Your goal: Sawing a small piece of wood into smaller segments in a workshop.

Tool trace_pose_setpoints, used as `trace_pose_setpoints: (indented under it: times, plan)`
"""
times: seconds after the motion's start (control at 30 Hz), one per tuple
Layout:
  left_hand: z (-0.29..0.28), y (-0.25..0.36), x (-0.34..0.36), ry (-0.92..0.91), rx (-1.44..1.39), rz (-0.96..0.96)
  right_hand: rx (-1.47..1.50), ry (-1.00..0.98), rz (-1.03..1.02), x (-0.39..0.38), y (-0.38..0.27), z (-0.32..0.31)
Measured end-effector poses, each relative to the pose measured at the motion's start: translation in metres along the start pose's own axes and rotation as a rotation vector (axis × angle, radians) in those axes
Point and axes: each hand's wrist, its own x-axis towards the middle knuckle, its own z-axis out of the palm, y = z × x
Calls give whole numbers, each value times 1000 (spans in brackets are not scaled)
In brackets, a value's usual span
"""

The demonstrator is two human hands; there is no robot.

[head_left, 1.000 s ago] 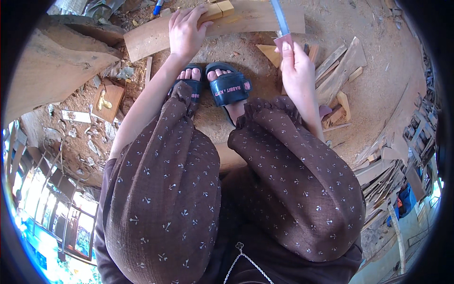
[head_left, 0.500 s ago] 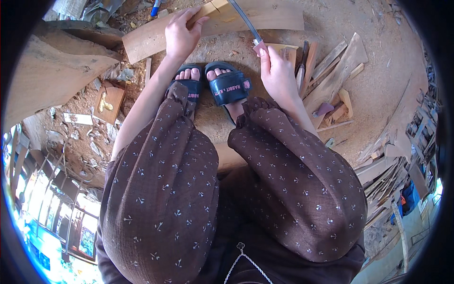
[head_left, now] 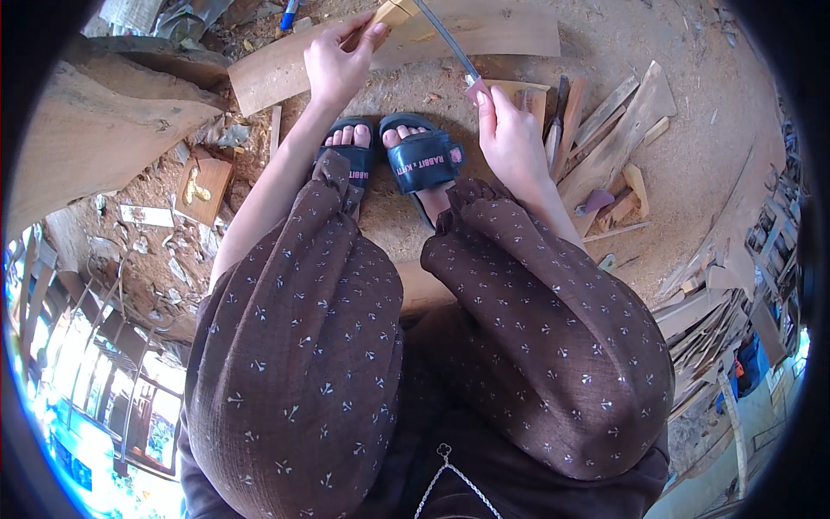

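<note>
Near the top of the head view, my left hand [head_left: 337, 67] is closed on a small light wood block [head_left: 395, 13] with dark lines across it. A long thin grey metal tool, file-like [head_left: 448, 40], meets the block at the picture's upper edge. My right hand [head_left: 512, 130] grips its reddish-brown handle end [head_left: 476, 89], thumb laid along it. I cannot make out the tool's far tip or exact kind. Below the hands lies a wide flat board [head_left: 510, 30] on the ground.
Offcuts [head_left: 618, 130] and a dark-handled tool [head_left: 558, 121] lie right of my right hand. At left are a big timber slab [head_left: 112, 138], a brown block with a yellow blob [head_left: 204, 190] and wood scraps. My sandalled feet [head_left: 421, 160] stand between my hands. Stacked wood strips [head_left: 713, 333] line the right.
My left hand and the wood block tilt slightly, with the thumb now higher on the block. The right hand and tool have barely shifted; the whole view drifts slightly.
</note>
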Motion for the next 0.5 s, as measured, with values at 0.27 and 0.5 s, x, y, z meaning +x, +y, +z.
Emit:
trace_pose_setpoints:
  times: [0.27, 0.5]
  plan:
    - [-2, -5, 1, -34, 95, -20, -148, -52, -25, 0, 7, 4]
    - [2, -17, -1, 37, 263, 239, -128, -74, -24, -1, 14, 15]
